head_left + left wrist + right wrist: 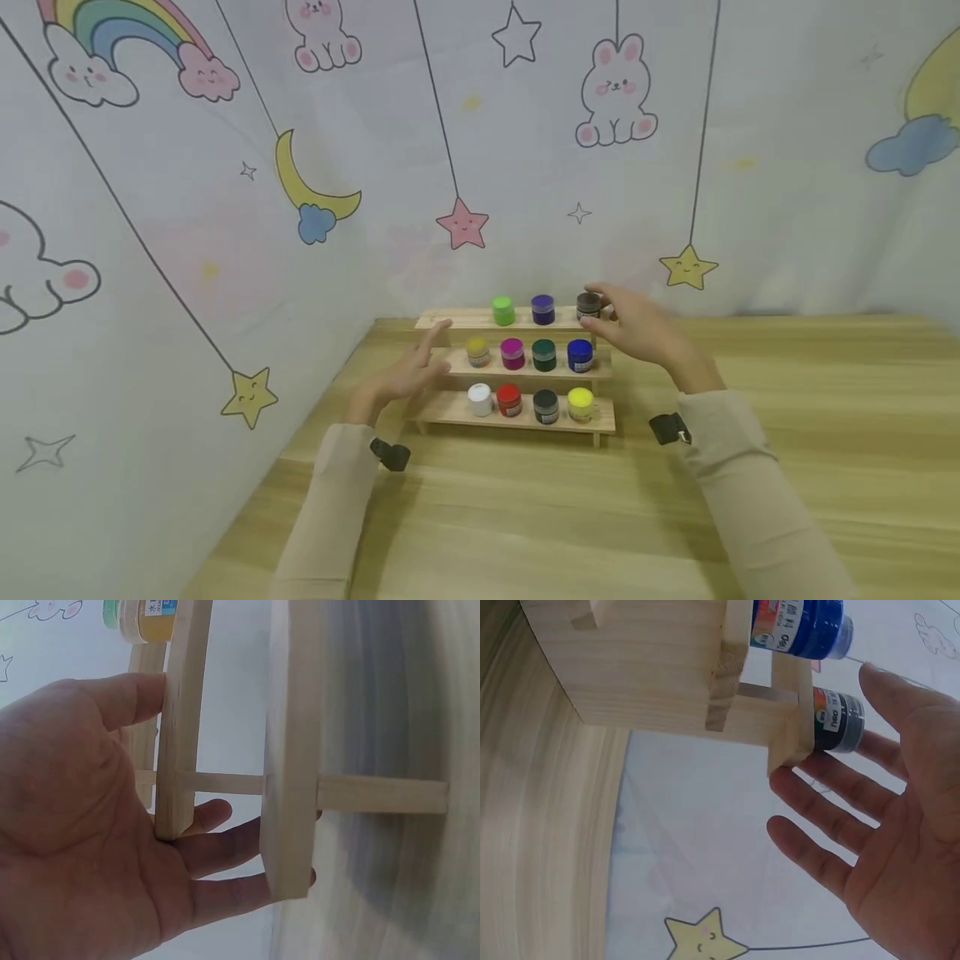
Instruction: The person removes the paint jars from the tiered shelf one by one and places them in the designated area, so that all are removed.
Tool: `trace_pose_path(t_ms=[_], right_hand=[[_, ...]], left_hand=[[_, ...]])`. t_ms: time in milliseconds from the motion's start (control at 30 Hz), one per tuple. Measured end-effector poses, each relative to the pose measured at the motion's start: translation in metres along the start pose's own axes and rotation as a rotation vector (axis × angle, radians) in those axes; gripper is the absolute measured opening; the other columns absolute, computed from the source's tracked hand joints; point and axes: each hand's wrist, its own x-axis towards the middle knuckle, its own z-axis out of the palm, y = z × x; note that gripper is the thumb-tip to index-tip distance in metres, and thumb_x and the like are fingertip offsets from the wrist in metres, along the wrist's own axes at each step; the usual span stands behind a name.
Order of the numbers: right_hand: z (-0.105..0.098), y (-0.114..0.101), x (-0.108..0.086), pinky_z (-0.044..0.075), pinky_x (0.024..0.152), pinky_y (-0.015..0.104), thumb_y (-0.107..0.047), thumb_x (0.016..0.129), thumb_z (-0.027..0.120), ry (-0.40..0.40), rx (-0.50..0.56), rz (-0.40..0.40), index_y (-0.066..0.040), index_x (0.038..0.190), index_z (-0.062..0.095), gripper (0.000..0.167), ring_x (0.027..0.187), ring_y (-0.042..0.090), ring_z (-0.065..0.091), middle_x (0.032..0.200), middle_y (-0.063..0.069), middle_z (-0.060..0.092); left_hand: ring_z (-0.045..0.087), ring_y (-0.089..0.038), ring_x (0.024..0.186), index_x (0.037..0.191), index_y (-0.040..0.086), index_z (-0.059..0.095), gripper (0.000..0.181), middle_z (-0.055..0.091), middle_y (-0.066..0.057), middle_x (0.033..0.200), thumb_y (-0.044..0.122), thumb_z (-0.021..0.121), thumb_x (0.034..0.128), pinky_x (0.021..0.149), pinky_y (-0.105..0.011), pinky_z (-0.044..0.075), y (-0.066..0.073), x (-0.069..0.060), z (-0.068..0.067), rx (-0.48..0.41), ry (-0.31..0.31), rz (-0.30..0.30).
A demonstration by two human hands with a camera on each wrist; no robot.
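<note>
Saw, closest to the camera, two beige cloth sleeves (757,492) with a small black wrist device (392,454) at each cuff, stretched forward over a pale wood-grain table (525,517). Found, towards the far side, a three-tiered shelf of pale wood (446,406). Noted on the top tier, left to right, a light-green round jar (503,311), a violet jar (543,310) and, at the right end, a blackish jar with a translucent lid (587,308). Noted on the middle tier an ochre-yellow jar (477,352), a magenta jar (512,355), a dark-green jar (543,356) and a blue jar (580,357); on the bottom tier, a white jar (480,401), a red jar (508,401), a black jar (546,407) and a bright-yellow jar (581,406). Found the right hand (645,325) at the blackish jar, fingers long and spread rather than curled, thumb and index finger to either side; could not tell about contact between thumb and jar. Found the left hand (397,375) at the shelf's left end, loosely unfolded, thumb at the middle board's edge, other fingers extended past the board ends. Saw behind everything a white cloth backdrop (525,125) printed with cartoon rabbits, stars, a moon and a rainbow.
</note>
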Motion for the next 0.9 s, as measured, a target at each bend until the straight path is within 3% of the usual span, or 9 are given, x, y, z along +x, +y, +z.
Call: trace_pose_path(t_ms=[133,400,700,900], right_hand=[[0.000,0.003,0.002,0.052,0.090,0.055,-0.032,0.102,0.059,0.021,-0.009,0.019,-0.002,0.149,0.040,0.059,0.111,0.041,0.063,0.128,0.023,0.062],[0.005,0.003,0.004,0.056,0.075,0.046,-0.031,0.102,0.059,0.092,0.014,0.033,-0.004,0.140,0.047,0.048,0.096,0.033,0.068,0.121,0.020,0.064],[-0.009,0.013,-0.006,0.055,0.083,0.052,-0.036,0.099,0.063,0.073,0.025,0.094,-0.001,0.132,0.048,0.050,0.104,0.037,0.067,0.123,0.022,0.062],[-0.019,0.019,-0.014,0.054,0.084,0.053,-0.038,0.099,0.063,0.059,0.022,0.127,-0.003,0.139,0.045,0.056,0.105,0.038,0.066,0.128,0.024,0.060]], left_hand=[[-0.006,-0.049,0.148,0.161,0.023,-0.005,0.071,-0.005,-0.020,0.166,0.025,0.041,0.1077,0.112,-0.072,0.003,0.005,0.003,-0.004,0.002,-0.033,-0.046],[-0.007,-0.048,0.148,0.160,0.030,-0.009,0.071,-0.007,-0.018,0.166,0.029,0.039,0.1083,0.112,-0.073,0.005,0.003,-0.002,-0.008,0.000,-0.055,-0.071],[-0.008,-0.048,0.148,0.160,0.029,-0.012,0.072,-0.009,-0.020,0.165,0.025,0.038,0.1087,0.112,-0.072,0.005,0.004,0.000,-0.004,-0.011,-0.073,-0.077],[-0.005,-0.050,0.148,0.160,0.029,-0.011,0.071,-0.007,-0.025,0.164,0.030,0.038,0.1090,0.109,-0.076,0.010,0.005,0.003,-0.007,0.010,-0.076,-0.082]])
